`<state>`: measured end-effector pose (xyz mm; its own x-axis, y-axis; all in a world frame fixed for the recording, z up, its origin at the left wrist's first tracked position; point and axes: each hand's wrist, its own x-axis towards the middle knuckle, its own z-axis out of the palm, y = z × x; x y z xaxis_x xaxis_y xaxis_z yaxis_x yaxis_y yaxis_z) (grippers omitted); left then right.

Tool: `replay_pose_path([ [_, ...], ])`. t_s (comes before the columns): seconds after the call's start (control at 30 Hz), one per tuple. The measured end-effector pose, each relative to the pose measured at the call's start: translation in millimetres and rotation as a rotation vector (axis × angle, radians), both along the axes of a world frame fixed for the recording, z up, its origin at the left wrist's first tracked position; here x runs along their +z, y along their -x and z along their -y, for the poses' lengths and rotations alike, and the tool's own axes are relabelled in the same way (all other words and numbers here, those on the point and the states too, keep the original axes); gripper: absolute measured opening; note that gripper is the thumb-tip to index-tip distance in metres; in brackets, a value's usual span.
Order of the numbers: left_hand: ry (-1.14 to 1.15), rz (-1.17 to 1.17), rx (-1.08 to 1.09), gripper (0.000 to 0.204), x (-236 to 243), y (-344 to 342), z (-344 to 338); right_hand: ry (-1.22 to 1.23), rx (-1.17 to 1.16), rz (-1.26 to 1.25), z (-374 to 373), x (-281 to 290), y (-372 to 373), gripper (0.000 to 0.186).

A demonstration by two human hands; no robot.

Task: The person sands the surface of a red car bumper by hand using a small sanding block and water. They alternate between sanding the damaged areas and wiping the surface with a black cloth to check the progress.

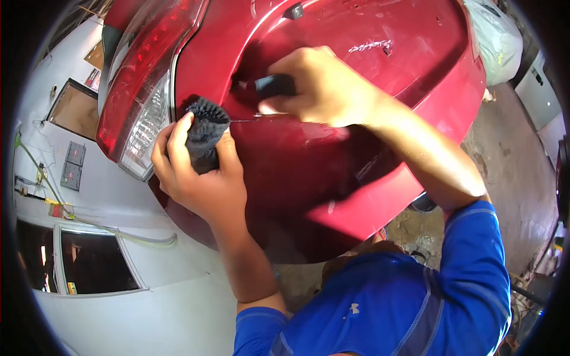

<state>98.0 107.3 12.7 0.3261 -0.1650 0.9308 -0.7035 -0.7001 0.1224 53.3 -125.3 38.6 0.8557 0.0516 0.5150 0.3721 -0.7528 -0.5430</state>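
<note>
My left hand (205, 172) is closed around a bunched black fuzzy cloth (208, 127), just beside the tail light of a red car. To its right, my right hand (320, 89) is closed in a grip over the red body panel (279, 190). A dark, blunt-ended piece with a bluish tip (276, 86) sticks out leftward from this fist; its kind is unclear. Lower down, a thin dark line (244, 120) runs between the right fingers and the cloth. I cannot tell whether it is a rod or a thread.
The red and clear tail light (139, 95) borders the panel on the left. Pale scuffs (371, 45) mark the paint at the upper right. A whitish plastic bag (496, 41) is beyond the car. A white wall (119, 190) with a window and a green hose (44, 169) lies left.
</note>
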Motion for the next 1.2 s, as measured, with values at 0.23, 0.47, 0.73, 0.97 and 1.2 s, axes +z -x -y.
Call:
replay_pose_path([
  [0.23,0.155,-0.071,-0.025,0.038,0.1,-0.7,-6.3,-0.011,-0.001,-0.004,0.8,-7.2,-3.2,0.028],
  [0.47,0.143,-0.038,-0.046,0.033,0.2,3.2,-3.5,-0.018,-0.131,-0.007,19.8,-8.8,13.7,0.027],
  [0.73,0.123,-0.024,-0.05,0.038,-1.5,-1.3,-2.5,-0.026,-0.098,-0.108,17.2,-10.1,14.6,0.029],
  [0.97,0.083,0.005,0.024,0.039,0.1,-0.3,-2.1,-0.006,-0.182,-0.023,5.4,-8.4,19.1,0.028],
  [1.2,-0.184,0.212,0.312,0.034,5.2,10.2,0.6,-0.204,-0.177,-0.244,44.4,-8.7,60.6,0.027],
])
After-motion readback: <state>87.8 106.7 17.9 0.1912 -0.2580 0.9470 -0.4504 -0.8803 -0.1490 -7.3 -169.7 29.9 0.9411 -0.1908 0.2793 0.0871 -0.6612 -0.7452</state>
